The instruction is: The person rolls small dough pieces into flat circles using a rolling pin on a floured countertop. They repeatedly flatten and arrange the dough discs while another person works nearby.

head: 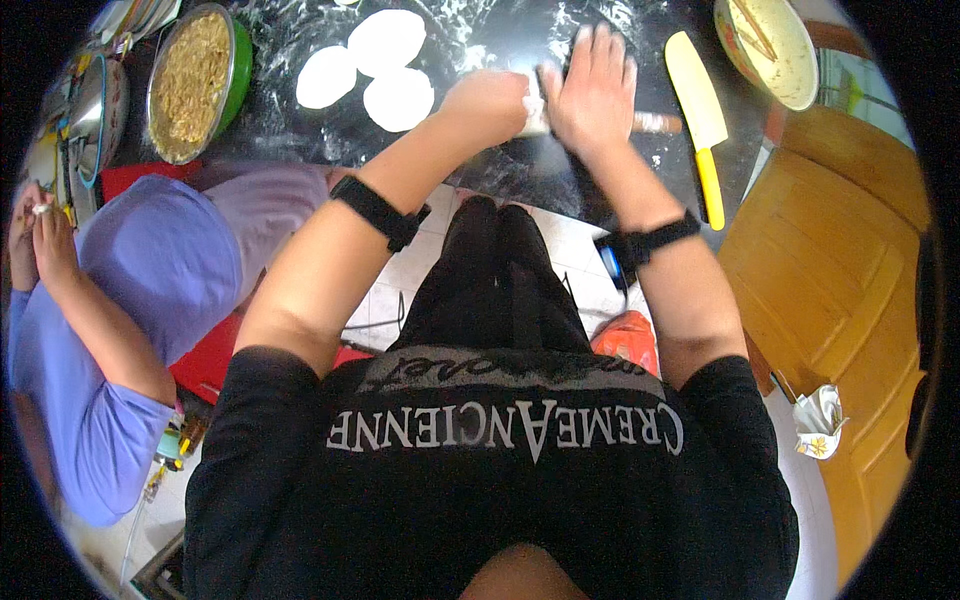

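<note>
My right hand (596, 94) lies flat, fingers spread, palm down over a wooden rolling pin (658, 123), whose handle shows to its right. My left hand (491, 105) is curled at the other side, its fingers around the edge of a white piece of dough (534, 109) beside the pin; most of that dough is hidden. Left of my hands three round white dough wrappers (399, 100) lie on the floured dark tabletop (292, 139), close together.
A yellow cleaver (697, 97) lies at the right, near a bowl (799, 67) with chopsticks. At the left stands a bowl of filling (191, 86) by a green bowl (238, 75). A co-worker in a purple shirt (150, 247) sits at the left, both hands around something small and white.
</note>
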Tool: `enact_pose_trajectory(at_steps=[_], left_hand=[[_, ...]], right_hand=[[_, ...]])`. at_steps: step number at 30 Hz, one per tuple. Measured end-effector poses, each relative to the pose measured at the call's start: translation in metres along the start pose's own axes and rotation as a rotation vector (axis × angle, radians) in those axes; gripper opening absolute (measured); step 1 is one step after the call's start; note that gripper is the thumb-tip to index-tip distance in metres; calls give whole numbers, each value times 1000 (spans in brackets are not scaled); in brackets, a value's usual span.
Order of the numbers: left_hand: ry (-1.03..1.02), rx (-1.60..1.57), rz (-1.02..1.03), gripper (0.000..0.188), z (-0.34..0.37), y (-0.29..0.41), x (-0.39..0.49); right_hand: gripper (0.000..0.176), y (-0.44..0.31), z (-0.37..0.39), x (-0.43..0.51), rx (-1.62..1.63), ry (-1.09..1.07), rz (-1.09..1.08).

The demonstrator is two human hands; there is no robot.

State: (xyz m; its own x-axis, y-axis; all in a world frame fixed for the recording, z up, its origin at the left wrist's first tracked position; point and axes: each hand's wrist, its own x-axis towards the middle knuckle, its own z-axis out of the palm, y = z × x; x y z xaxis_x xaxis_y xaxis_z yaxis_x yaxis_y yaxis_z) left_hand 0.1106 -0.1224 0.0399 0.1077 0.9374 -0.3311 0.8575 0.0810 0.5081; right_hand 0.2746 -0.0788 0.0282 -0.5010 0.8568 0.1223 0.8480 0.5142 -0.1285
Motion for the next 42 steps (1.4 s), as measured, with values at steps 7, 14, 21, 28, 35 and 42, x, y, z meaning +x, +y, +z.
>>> enact_pose_trajectory(at_steps=[7, 14, 21, 28, 35, 42], left_hand=[[-162, -54, -137, 22, 4, -12, 5], [7, 7, -22, 20, 7, -4, 12], [-194, 78, 20, 20, 0, -12, 14], [-7, -123, -115, 20, -3, -10, 12], [-48, 98, 87, 20, 0, -10, 10], [-126, -329, -277, 19, -6, -18, 7]], right_hand=[[70, 10, -5, -53, 34, -169, -69], [66, -2, -6, -14, -5, -98, -20], [66, -4, -7, -11, -16, -125, -69], [67, 1, -22, -51, 33, -285, -53], [64, -11, -6, 5, 8, -27, 15], [65, -16, -31, -18, 12, -163, -42]])
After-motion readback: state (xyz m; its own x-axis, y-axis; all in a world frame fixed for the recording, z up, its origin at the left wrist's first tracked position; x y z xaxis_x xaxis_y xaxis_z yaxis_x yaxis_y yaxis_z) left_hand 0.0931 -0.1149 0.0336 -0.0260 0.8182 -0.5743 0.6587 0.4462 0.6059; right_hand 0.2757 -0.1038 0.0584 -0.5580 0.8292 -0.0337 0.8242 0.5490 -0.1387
